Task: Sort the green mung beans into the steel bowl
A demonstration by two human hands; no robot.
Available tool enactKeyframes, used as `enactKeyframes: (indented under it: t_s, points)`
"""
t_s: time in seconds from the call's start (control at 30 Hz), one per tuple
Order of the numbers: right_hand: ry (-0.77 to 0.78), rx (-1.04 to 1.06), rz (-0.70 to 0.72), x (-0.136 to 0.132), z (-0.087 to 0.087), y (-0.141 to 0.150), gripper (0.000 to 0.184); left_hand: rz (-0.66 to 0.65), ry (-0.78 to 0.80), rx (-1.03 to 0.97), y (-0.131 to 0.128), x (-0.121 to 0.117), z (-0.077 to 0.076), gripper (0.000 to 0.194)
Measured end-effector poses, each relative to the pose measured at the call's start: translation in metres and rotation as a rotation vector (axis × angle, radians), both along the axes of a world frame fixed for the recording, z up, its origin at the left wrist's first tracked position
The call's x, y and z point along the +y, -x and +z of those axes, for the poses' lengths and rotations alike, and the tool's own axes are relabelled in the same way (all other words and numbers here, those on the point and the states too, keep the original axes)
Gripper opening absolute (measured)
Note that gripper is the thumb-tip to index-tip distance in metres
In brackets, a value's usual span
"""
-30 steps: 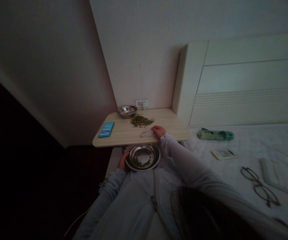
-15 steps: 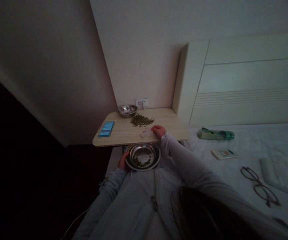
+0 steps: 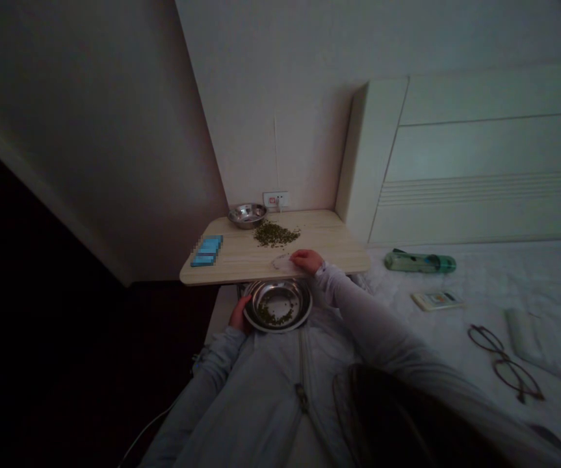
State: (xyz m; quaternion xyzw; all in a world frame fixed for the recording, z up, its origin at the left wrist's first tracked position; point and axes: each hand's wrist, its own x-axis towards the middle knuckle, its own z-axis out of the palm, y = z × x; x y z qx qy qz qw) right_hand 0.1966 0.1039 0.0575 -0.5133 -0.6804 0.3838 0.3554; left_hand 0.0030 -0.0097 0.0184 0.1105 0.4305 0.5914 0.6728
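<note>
My left hand [image 3: 240,314] grips the left rim of a shiny steel bowl [image 3: 304,314], held just below the front edge of the small wooden table [image 3: 231,263]. Small green grains [image 3: 274,316] lie in the bottom of the bowl. Over the tabletop near that edge, my right hand [image 3: 308,261] is closed on a thin, pale, see-through piece [image 3: 284,262]; its exact kind I cannot make out. A few grains show beside this piece. Farther back, a loose heap of green grains [image 3: 275,234] is spread on the wood.
A second steel bowl [image 3: 247,216] stands at the table's back left, and a phone [image 3: 207,251] lies on its left side. On the bed at right are a green bottle [image 3: 419,262], another phone [image 3: 437,300], glasses [image 3: 504,364] and a pale case [image 3: 528,335].
My right hand has shifted slightly left and toward the table's front edge with the pale piece. The bowl and my left hand stay in place.
</note>
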Motion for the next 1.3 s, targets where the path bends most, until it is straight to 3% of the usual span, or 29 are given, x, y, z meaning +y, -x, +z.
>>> enactKeyframes:
  t_s: [0.27, 0.63, 0.93, 1.3]
  points:
    - [-0.068, -0.120, -0.083, -0.0009, 0.0018, 0.0000, 0.014, -0.004, -0.013, -0.003, -0.0034, -0.0028, 0.0057, 0.022]
    - [-0.039, -0.002, -0.076, -0.0010, 0.0009, -0.0012, 0.012, 0.006, 0.015, 0.006, -0.0025, -0.0024, 0.0064, 0.017]
    - [-0.098, 0.063, -0.219, 0.0004, 0.0010, -0.0038, 0.012, 0.005, -0.016, 0.010, -0.0021, -0.0023, 0.0040, 0.017]
    - [-0.055, 0.028, -0.111, 0.0040, -0.0030, -0.0046, 0.013, 0.012, -0.008, 0.013, -0.0008, 0.0006, 0.0001, 0.017]
